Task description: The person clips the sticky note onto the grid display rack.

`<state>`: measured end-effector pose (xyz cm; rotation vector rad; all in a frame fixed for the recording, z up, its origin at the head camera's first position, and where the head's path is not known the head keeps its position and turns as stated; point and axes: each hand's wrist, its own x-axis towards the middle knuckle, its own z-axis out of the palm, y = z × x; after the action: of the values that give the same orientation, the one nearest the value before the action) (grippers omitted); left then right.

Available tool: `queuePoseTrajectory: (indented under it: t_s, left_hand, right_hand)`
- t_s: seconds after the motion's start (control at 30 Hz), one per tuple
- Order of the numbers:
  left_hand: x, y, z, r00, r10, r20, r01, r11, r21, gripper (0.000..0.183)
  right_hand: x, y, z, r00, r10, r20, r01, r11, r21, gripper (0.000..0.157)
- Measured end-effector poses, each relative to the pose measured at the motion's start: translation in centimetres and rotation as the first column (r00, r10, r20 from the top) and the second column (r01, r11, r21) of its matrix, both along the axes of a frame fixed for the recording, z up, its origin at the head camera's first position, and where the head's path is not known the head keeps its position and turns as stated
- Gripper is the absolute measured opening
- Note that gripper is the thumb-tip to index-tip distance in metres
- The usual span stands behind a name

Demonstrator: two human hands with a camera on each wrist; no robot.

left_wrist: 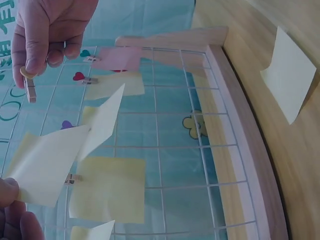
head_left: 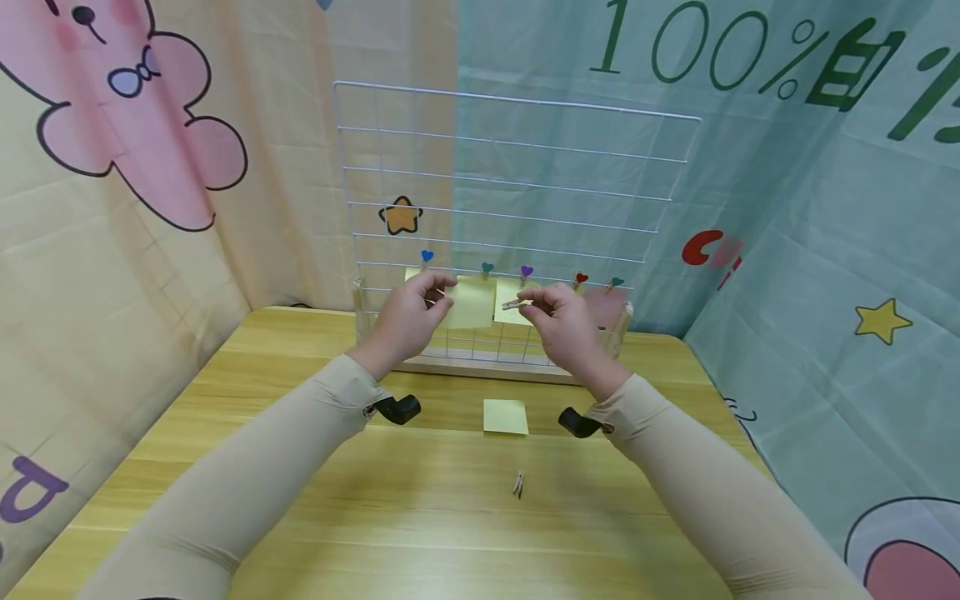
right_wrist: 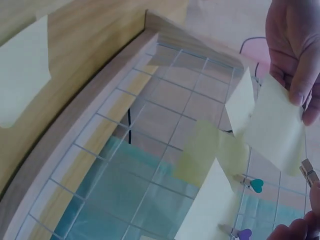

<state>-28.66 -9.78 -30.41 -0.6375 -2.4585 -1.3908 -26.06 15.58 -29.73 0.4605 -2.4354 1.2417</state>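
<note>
My left hand point(head_left: 408, 321) pinches a pale yellow sticky note point(left_wrist: 50, 162) by its edge, in front of a white wire grid point(head_left: 517, 196). Between the thumb and fingers of my right hand point(head_left: 566, 329) is a small wooden clothespin point(right_wrist: 309, 172), apart from the held note. Along one grid wire sit several heart-topped clothespins, among them a blue one point(head_left: 427, 256), a purple one point(head_left: 527, 271) and a red one point(head_left: 582, 277). Yellow notes point(left_wrist: 107, 190) and a pink note point(left_wrist: 117, 58) hang from these. The left hand partly covers the leftmost note.
The grid stands in a wooden base point(head_left: 495, 369) at the back of the wooden table point(head_left: 420, 533). In front of it lie another yellow note point(head_left: 506, 417) and, nearer, a loose clothespin point(head_left: 518, 485). Printed curtains point(head_left: 825, 275) surround the table's back and sides.
</note>
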Motion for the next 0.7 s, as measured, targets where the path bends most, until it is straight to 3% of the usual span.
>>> queuePoseTrajectory:
  t_s: [0.27,0.7]
  left_hand:
    - [-2.2,0.4,1.0,0.999,0.017,-0.037,-0.016,0.999,0.032,0.028]
    - [-4.3,1.5,2.8,0.996,0.068,-0.062,-0.063,0.994,0.089,0.027]
  right_hand:
    - [-2.1,-0.6,2.2,0.997,-0.047,-0.067,0.051,0.997,0.063,0.021]
    - [-4.6,-1.6,4.9,0.99,-0.066,-0.121,0.079,0.992,0.102,0.022]
